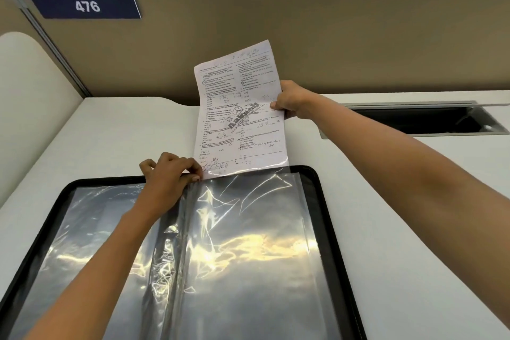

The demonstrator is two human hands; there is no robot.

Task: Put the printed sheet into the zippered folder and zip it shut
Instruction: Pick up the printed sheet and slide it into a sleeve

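white printed sheet (239, 116), densely typed

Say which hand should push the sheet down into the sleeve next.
Right. The right hand already grips the printed sheet mid-edge, above the sleeve; the left hand is busy pinching the sleeve mouth open.

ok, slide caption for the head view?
Right hand feeds printed sheet into open zippered folder; left hand holds sleeve open.

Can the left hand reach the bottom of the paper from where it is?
Probably yes. The left hand rests at the top edge of the open folder, pinching the clear sleeve right beside the printed sheet's lower corner. Nothing lies between them; the right hand only holds the sheet's side higher up.
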